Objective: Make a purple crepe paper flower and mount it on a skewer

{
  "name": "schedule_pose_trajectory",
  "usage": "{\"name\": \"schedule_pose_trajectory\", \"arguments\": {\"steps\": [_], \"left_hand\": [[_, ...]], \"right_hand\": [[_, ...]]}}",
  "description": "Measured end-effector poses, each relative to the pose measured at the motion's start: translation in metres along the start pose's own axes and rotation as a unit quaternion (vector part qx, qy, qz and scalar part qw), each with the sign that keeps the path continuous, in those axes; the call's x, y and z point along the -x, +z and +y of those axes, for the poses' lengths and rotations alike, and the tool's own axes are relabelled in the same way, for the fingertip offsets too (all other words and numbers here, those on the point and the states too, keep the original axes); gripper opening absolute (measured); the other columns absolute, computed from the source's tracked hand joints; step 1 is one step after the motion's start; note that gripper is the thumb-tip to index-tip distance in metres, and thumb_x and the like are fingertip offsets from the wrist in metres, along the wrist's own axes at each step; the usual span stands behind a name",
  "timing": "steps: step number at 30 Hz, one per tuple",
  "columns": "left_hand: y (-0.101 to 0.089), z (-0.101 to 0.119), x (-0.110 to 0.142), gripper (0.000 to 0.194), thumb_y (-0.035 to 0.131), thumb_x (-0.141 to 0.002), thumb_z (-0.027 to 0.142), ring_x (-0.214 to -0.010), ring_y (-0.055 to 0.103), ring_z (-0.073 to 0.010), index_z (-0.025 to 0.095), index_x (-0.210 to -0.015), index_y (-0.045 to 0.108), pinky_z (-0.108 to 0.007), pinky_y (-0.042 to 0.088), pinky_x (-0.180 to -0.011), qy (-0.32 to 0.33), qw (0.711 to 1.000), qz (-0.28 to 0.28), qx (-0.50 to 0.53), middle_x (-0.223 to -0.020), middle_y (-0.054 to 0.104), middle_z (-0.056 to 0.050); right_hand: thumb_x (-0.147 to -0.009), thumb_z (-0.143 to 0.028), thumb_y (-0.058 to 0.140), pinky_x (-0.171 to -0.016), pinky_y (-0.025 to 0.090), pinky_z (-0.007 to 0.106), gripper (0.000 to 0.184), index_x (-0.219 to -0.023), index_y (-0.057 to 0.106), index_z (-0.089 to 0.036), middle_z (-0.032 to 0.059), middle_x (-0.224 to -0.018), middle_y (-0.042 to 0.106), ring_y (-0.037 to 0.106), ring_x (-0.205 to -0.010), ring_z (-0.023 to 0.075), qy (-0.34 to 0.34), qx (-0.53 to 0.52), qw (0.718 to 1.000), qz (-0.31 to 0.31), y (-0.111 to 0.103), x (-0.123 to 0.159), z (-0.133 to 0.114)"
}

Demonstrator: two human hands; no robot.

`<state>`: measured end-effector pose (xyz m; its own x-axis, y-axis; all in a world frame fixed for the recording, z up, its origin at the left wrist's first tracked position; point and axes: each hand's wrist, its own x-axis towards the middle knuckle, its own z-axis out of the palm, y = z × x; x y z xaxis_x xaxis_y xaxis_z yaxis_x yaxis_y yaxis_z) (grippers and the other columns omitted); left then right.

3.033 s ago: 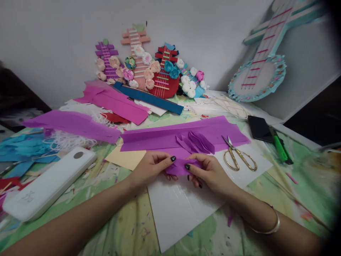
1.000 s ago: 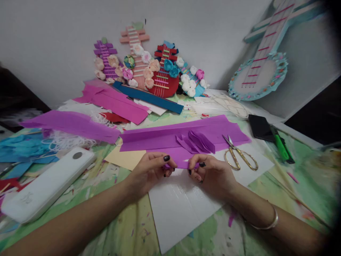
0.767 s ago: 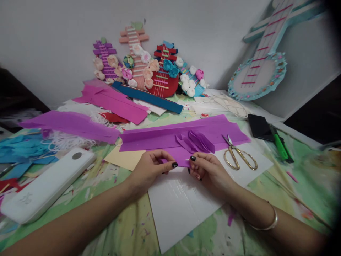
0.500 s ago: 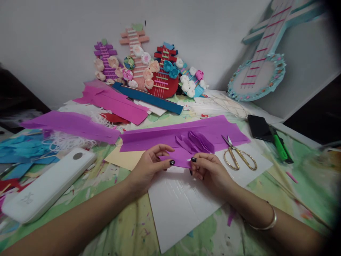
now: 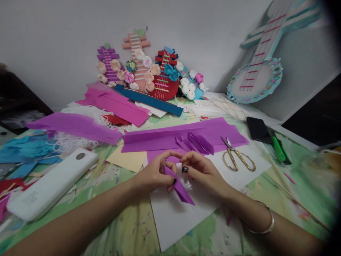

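Purple strip (image 5: pixel 183 193) in left hand (image 5: pixel 156 174) overhangs white sheet (image 5: pixel 170 224), tip inside edges.

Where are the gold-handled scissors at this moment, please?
In the head view, the gold-handled scissors lie to the right of the right hand, blades over the long purple paper, handles over the white sheet.
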<state>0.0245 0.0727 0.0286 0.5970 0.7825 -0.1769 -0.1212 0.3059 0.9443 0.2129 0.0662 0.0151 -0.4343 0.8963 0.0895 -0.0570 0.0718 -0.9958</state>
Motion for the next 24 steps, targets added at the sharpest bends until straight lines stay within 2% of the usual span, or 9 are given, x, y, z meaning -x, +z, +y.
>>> {"name": "schedule_pose_trajectory", "arguments": {"steps": [2,4,8,11,14,19,24], "left_hand": [[0.002,-0.001,-0.001,0.069,0.055,-0.055,-0.001,-0.039,0.048,-0.0048,0.020,-0.120,0.042,-0.015,0.035,-0.040,-0.011,0.999,-0.020,-0.039,-0.064,0.058,0.006],[0.003,-0.004,-0.001,0.076,0.055,-0.056,-0.001,-0.040,0.046,-0.0034,0.021,-0.126,0.034,-0.014,0.031,-0.039,-0.013,0.998,-0.032,-0.059,-0.067,0.060,0.006],[0.006,-0.009,-0.002,0.087,0.061,-0.059,0.001,-0.057,0.054,-0.0074,0.022,-0.132,0.021,-0.016,0.037,-0.050,0.002,0.997,-0.039,-0.060,-0.073,0.061,0.003],[0.008,-0.011,-0.002,0.088,0.064,-0.062,0.004,-0.063,0.056,-0.0099,0.023,-0.134,0.017,-0.020,0.039,-0.056,0.003,0.996,-0.044,-0.071,-0.078,0.062,0.001],[0.010,-0.009,-0.001,0.079,0.065,-0.065,0.006,-0.066,0.056,-0.0105,0.021,-0.132,0.024,-0.024,0.041,-0.063,0.030,0.994,-0.031,-0.100,-0.078,0.060,0.001],[0.015,-0.005,0.003,0.056,0.063,-0.075,0.012,-0.079,0.057,-0.0136,0.019,-0.125,0.038,-0.028,0.044,-0.078,0.148,0.976,0.056,-0.152,-0.080,0.057,0.000],[0.016,-0.007,0.005,0.037,0.065,-0.076,0.017,-0.075,0.060,-0.0137,0.018,-0.110,0.051,-0.026,0.047,-0.071,0.184,0.961,0.140,-0.153,-0.078,0.060,0.000]], "right_hand": [[-0.084,-0.028,0.059,-0.060,0.037,0.023,0.017,-0.097,0.057,-0.018,0.0000,-0.077,0.053,0.047,-0.067,0.0101,0.012,0.017,0.999,-0.049,0.006,0.000,-0.001],[-0.083,-0.026,0.060,-0.059,0.035,0.024,0.015,-0.095,0.059,-0.017,-0.0004,-0.074,0.051,0.045,-0.063,0.0097,0.015,0.058,0.996,-0.068,0.009,0.002,-0.002],[-0.082,-0.023,0.060,-0.055,0.031,0.023,0.010,-0.086,0.064,-0.015,-0.0027,-0.067,0.046,0.039,-0.058,0.0081,0.010,0.129,0.989,-0.077,0.009,0.004,-0.007],[-0.081,-0.022,0.061,-0.051,0.028,0.022,0.008,-0.081,0.063,-0.014,-0.0050,-0.060,0.041,0.035,-0.054,0.0068,0.028,0.117,0.988,-0.093,0.006,0.005,-0.009],[-0.080,-0.025,0.062,-0.049,0.029,0.021,0.013,-0.073,0.058,-0.014,-0.0061,-0.056,0.041,0.036,-0.051,0.0062,0.040,0.062,0.994,-0.078,0.006,0.005,-0.008],[-0.082,-0.033,0.061,-0.050,0.038,0.020,0.019,-0.080,0.053,-0.016,-0.0040,-0.060,0.054,0.050,-0.051,0.0071,0.020,-0.034,0.999,0.000,0.007,0.004,-0.008],[-0.082,-0.033,0.063,-0.054,0.044,0.023,0.021,-0.082,0.051,-0.017,-0.0012,-0.060,0.061,0.058,-0.055,0.0103,0.016,-0.068,0.998,0.002,0.008,0.003,-0.011]]}}
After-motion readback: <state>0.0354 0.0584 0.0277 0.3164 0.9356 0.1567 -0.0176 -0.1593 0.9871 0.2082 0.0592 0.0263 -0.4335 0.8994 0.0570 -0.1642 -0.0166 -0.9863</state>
